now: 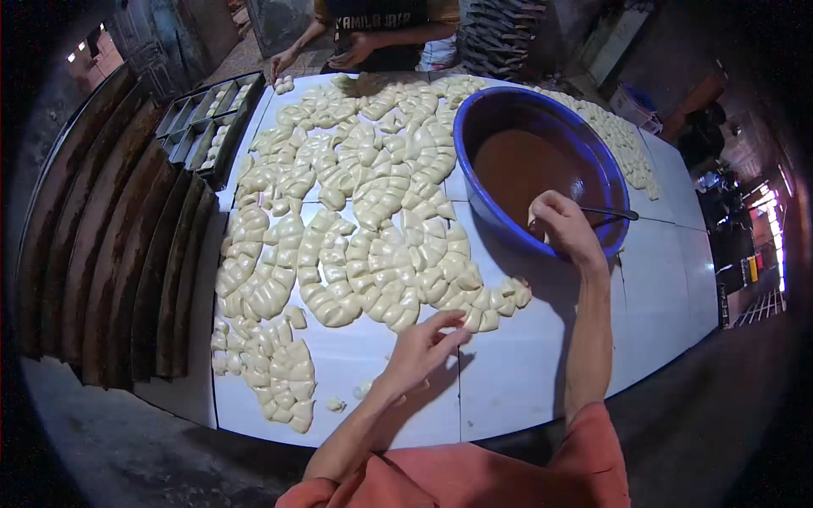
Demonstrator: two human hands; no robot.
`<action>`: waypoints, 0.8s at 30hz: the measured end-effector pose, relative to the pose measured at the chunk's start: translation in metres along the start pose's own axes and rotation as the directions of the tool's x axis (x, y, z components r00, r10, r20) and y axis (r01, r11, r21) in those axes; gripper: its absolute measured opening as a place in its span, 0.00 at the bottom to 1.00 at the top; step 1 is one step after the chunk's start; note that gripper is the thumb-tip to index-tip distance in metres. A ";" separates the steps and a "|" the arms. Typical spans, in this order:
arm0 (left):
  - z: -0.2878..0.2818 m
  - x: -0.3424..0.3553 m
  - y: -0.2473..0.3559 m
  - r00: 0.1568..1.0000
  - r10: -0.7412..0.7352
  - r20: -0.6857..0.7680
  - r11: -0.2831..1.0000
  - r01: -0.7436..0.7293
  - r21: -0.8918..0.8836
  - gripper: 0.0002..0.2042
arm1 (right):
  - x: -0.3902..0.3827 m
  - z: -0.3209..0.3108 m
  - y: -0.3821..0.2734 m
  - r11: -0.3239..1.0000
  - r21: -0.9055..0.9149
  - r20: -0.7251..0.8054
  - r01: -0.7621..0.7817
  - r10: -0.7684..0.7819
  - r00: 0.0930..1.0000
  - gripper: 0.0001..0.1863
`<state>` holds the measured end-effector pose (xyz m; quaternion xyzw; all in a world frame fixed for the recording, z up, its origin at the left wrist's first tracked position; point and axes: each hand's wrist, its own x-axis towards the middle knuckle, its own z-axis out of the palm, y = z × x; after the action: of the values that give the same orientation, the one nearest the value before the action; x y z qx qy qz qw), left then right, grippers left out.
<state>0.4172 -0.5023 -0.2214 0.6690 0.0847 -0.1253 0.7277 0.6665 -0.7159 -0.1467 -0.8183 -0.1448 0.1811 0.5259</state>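
Many pale, glossy dough pieces (398, 262) lie close together in rows and clusters over the white tabletop (525, 381). My left hand (428, 345) is just at the near edge of the dough, fingers stretched and apart, holding nothing that I can see. My right hand (566, 227) is over the near rim of a big blue basin (500, 216) of brown, paste-like filling (525, 169). Its fingers are pinched together; whatever may be between them is hidden. A dark handle (610, 212) lies across the basin's right side beside that hand, its other end in the filling.
Dark, worn metal pans (102, 245) lean in a row at the left. Behind them, a divided tray (212, 123) holds some dough pieces. Across the table, a co-worker's hand (284, 63) touches small dough pieces. More dough (627, 144) lies beyond the basin.
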 end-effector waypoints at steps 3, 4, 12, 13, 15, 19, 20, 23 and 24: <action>0.015 0.019 0.009 0.993 0.111 -0.028 0.981 -0.114 -0.156 0.22 | -0.026 0.028 -0.013 0.928 0.370 -0.074 0.037 -0.010 0.997 0.08; 0.021 0.023 0.016 0.994 0.103 -0.042 0.981 -0.108 -0.161 0.22 | -0.036 0.043 -0.015 0.806 0.591 -0.088 0.048 0.005 0.996 0.07; 0.010 0.005 0.017 0.978 -0.160 -0.132 0.691 0.015 -0.723 0.16 | -0.102 0.148 0.000 0.554 0.826 0.090 -0.101 0.047 0.995 0.08; 0.004 0.003 0.003 0.969 -0.108 -0.224 0.633 -0.106 -0.767 0.12 | -0.109 0.158 -0.004 0.551 0.826 0.110 -0.117 0.046 0.993 0.08; -0.016 -0.006 -0.013 0.920 -0.166 -0.356 0.655 -0.167 -0.737 0.13 | -0.123 0.179 -0.009 0.862 0.506 0.094 -0.036 -0.014 0.995 0.17; -0.027 -0.022 -0.023 0.889 -0.119 -0.442 0.722 -0.228 -0.653 0.17 | -0.137 0.217 -0.010 0.964 0.165 -0.043 0.211 -0.206 0.978 0.24; -0.027 -0.025 -0.023 0.884 -0.119 -0.452 0.722 -0.236 -0.651 0.17 | -0.138 0.225 -0.010 0.955 0.014 -0.118 0.296 -0.292 0.949 0.22; -0.027 -0.029 -0.021 0.853 -0.052 -0.520 0.820 -0.261 -0.510 0.19 | -0.138 0.236 0.001 0.913 -0.186 -0.196 0.362 -0.395 0.897 0.15; -0.028 -0.030 -0.020 0.848 -0.056 -0.526 0.820 -0.262 -0.509 0.19 | -0.138 0.239 0.001 0.903 -0.232 -0.219 0.362 -0.411 0.885 0.11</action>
<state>0.3841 -0.4736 -0.2341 0.4362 0.2728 0.1315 0.8474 0.4362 -0.5819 -0.2186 -0.8346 -0.2507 -0.0520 0.4876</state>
